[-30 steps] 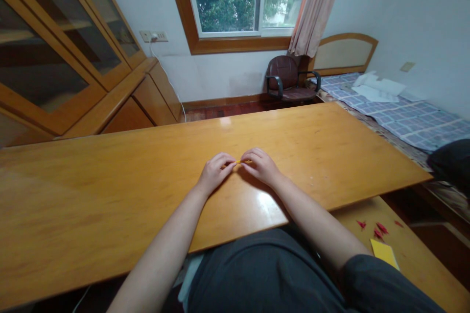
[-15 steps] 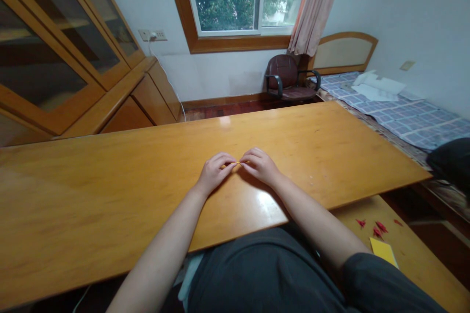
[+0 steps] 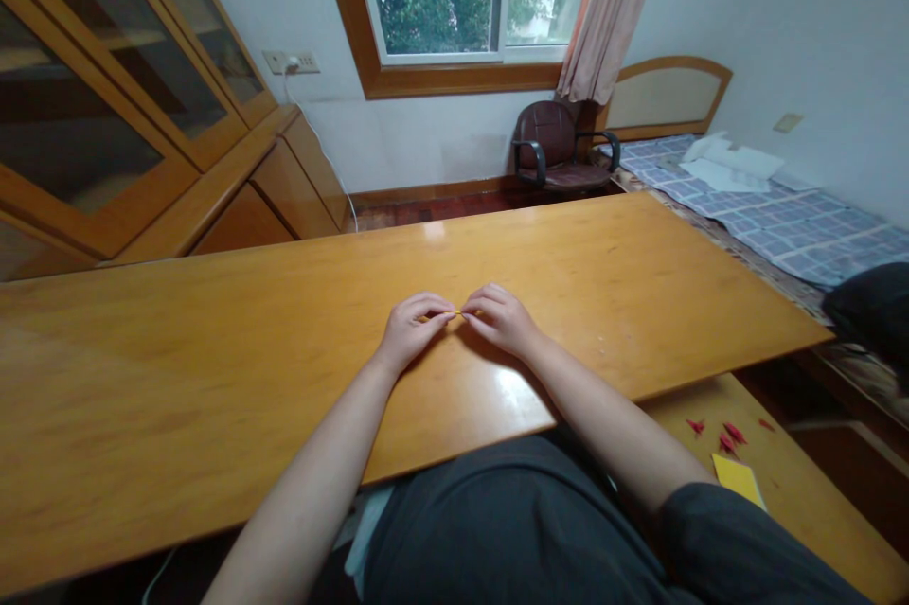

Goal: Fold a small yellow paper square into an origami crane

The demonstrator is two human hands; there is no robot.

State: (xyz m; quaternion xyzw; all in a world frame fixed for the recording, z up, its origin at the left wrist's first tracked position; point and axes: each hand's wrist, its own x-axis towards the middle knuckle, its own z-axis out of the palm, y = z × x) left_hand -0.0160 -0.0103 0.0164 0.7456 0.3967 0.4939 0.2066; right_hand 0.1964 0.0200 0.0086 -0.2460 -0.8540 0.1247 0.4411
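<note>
**Bare wood on both sides, clutter low on our right**

Our left hand (image 3: 410, 332) and right hand (image 3: 506, 321) meet fingertip to fingertip at the middle of the table (image 3: 213, 378), pinching a yellow sliver (image 3: 460, 313). Our forearms form a wedge that closes the path from our lap. To either side of the hands, and beyond them to the far edge, we see bare wood wide enough for a hand to sweep. The cabinet (image 3: 142, 160) stands past the left end, and the chair (image 3: 558, 146) and bed (image 3: 781, 217) stand beyond the far right corner. Low on our right, a bench (image 3: 816, 501) carries red paper scraps (image 3: 724, 439) and a yellow sheet (image 3: 739, 479).
</note>
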